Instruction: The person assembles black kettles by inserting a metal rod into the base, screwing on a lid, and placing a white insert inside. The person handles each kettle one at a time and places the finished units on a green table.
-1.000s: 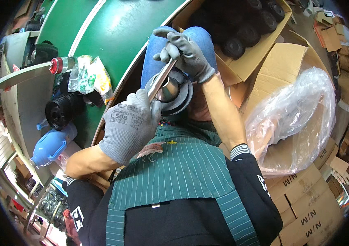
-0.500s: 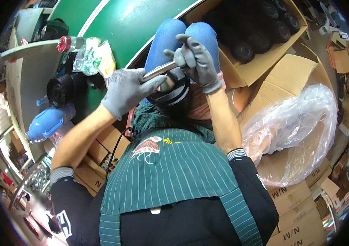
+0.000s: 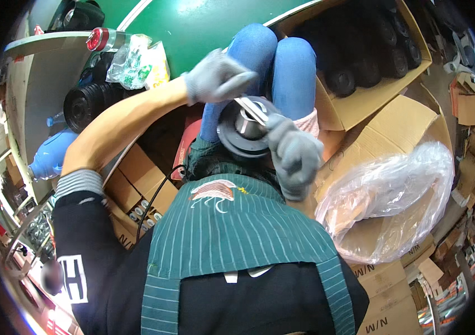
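Both my hands wear grey gloves. My right hand (image 3: 296,153) is closed round the lower right end of a narrow metal bar (image 3: 252,110). The bar lies slantwise over a black round flanged part (image 3: 229,134) with a shiny metal centre piece (image 3: 248,127), which rests between my thighs. Up and to the left, my left hand (image 3: 221,78) is curled closed beside the bar's other end. Whether it grips anything is hidden by the fingers.
An open carton (image 3: 332,106) holding black wheel-like parts stands at the right, below it a carton with clear plastic film (image 3: 394,195). On the left are stacked black discs (image 3: 81,106), a blue jug (image 3: 53,153), a red-capped bottle (image 3: 103,40) and plastic bags (image 3: 134,64).
My left hand has moved up and right, above the black part. My right hand has come down to the part's right side. The bar now slants down to the right.
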A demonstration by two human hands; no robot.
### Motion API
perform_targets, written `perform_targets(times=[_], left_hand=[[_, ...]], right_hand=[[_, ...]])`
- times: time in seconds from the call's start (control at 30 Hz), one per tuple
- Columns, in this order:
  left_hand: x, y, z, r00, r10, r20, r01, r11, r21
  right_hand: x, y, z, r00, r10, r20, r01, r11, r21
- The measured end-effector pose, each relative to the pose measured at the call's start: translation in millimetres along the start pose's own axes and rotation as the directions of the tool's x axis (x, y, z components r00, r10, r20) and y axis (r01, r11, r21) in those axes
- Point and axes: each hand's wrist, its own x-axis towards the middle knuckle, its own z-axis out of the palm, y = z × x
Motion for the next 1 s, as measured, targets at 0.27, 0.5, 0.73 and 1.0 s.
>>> perform_targets(times=[0.27, 0.5, 0.73, 1.0], left_hand=[[21, 9, -5, 0.995, -0.081, 0.050, 0.088, 0.983, -0.159], [41, 0, -10, 0.988, -0.087, 0.125, 0.112, 0.971, -0.209], [102, -15, 11, 0.967, 0.188, 0.174, -0.178, 0.981, -0.073], [73, -20, -8, 0.998, 0.013, 0.065, -0.011, 0.999, -0.034]], right_hand=[[51, -35, -38, 0.720, 0.159, 0.675, 0.127, 0.926, -0.355], [92, -32, -29, 0.143, 0.338, 0.930, 0.308, 0.878, -0.367], [88, -24, 26, -0.109, 0.431, 0.896, 0.238, 0.886, -0.397], [90, -40, 10, 0.419, 0.257, 0.871, 0.476, 0.754, -0.452]])
